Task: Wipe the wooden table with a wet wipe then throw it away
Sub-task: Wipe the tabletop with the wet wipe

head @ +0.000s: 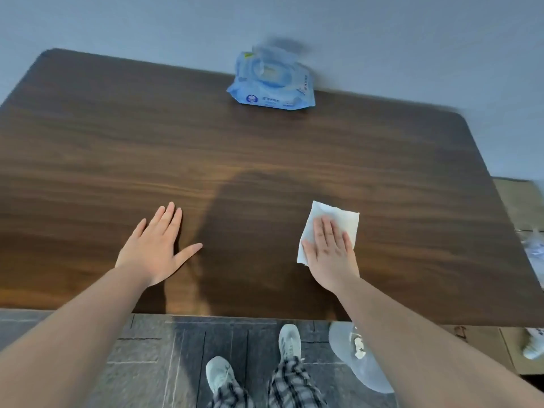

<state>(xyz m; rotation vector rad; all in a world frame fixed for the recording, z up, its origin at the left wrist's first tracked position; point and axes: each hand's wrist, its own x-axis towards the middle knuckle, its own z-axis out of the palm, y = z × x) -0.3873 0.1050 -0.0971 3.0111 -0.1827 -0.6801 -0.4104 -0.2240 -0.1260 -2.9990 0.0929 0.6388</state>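
Note:
A dark wooden table (265,160) fills most of the view. My right hand (331,254) lies flat on a white wet wipe (344,217) spread on the table near its front right part, pressing it down with the fingers together. My left hand (154,250) rests palm-down on the bare wood to the left, fingers spread, holding nothing. A blue pack of wet wipes (272,83) lies at the table's far edge against the wall.
Below the table's front edge, a bin lined with a pale plastic bag (359,363) stands on the dark tiled floor to the right of my feet, with a crumpled white wipe inside. Cardboard and a plastic bag (534,248) lie beyond the right edge.

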